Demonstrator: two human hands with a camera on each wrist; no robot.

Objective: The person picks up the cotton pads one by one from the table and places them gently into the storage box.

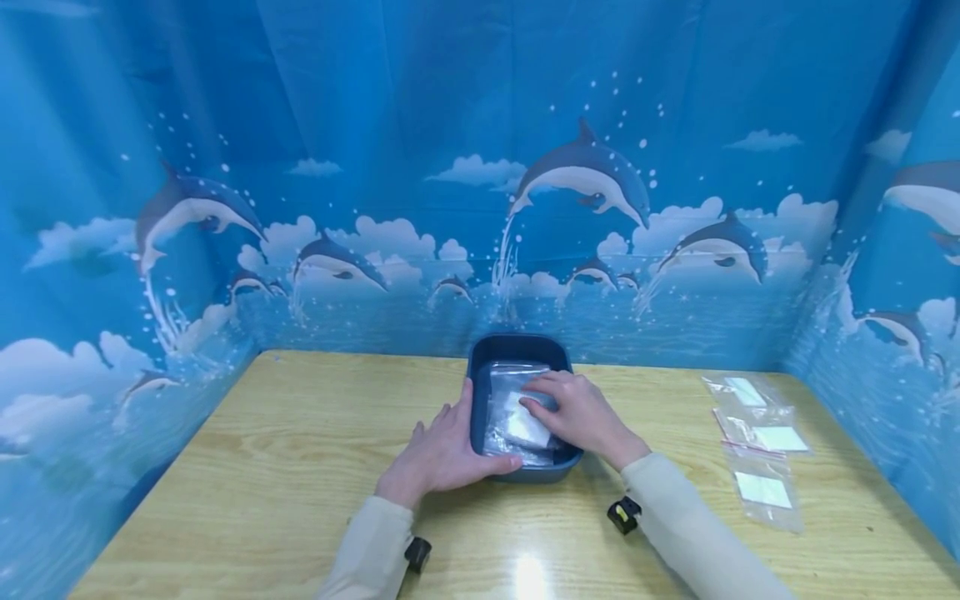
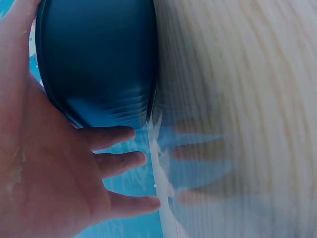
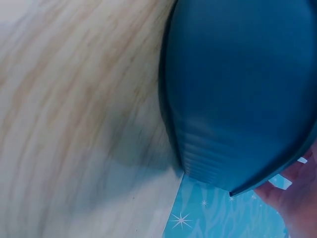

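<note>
A dark blue plastic box (image 1: 480, 433) stands on the table and holds clear zip bags (image 1: 498, 412), the top one with a white card inside. Against the box's left side and front corner rests my left hand (image 1: 444, 450), its thumb along the front rim and its fingers straight and spread. The left wrist view shows that left hand (image 2: 59, 168) beside the box wall. My right hand (image 1: 581, 408) reaches over the right rim, fingertips above or touching the top bag, with a gap between thumb and forefinger. Only part of the right hand (image 3: 299, 198) appears behind the box in the right wrist view.
To the right, several clear zip bags with white cards lie in a column on the wooden table (image 1: 300, 483), including a near bag (image 1: 763, 490) and a far bag (image 1: 745, 392). A blue dolphin-print curtain (image 1: 420, 167) encloses the table's back and sides.
</note>
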